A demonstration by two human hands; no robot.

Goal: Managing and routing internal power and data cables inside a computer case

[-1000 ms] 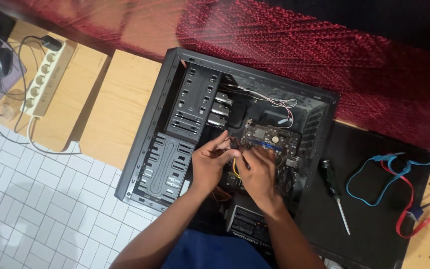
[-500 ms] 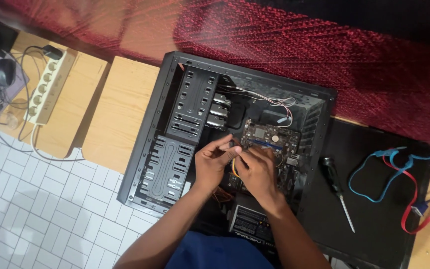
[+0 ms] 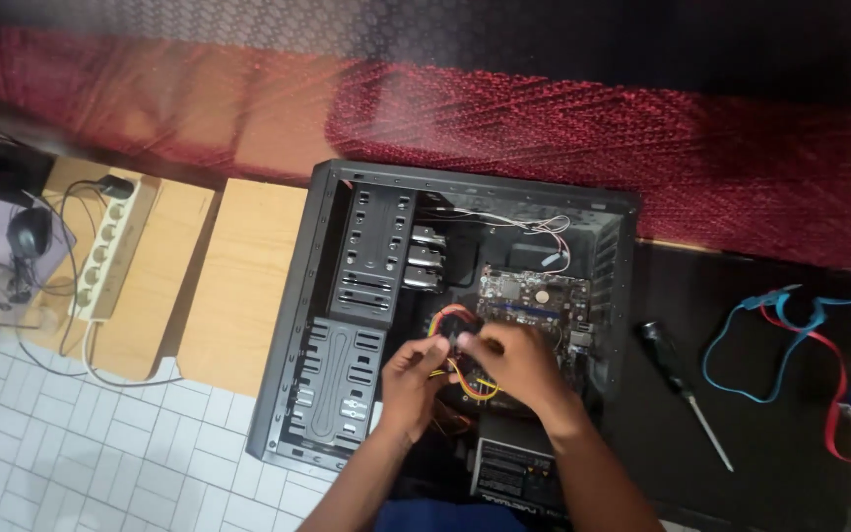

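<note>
White floor tiles (image 3: 41,443) filled the lower left, with pale wooden boards (image 3: 238,276) above them and a deep red woven cloth (image 3: 583,128) running across the top of my view. On the far left board lay a cream power strip (image 3: 108,258) with a dark plug in its upper end and thin cables looping off it; beside that sat a dark mouse (image 3: 28,232) on a greyish pad, cut off by the left edge and blurred.

Centre: the black computer case (image 3: 342,325) lay on its side, open, drive bays to the left, small green motherboard (image 3: 534,300) to the right, thin white and red wires (image 3: 534,229) trailing along its top. My left hand (image 3: 411,379) was curled narrow around a bundle of red, yellow and black cables (image 3: 455,355), fingers pinching it. My right hand (image 3: 519,365) was closed on the same bundle just beside the left, fingertips meeting over a dark connector that I could hardly make out. The bundle sat inside the case, just left of the motherboard. Below my wrists a grey power supply (image 3: 514,473) showed a pale label, too small to read and partly covered by my arms.

Right: a black mat (image 3: 770,463) carried a black-handled screwdriver (image 3: 682,384), and further on blue and red flat cables (image 3: 800,345), looped, ran out of frame.
</note>
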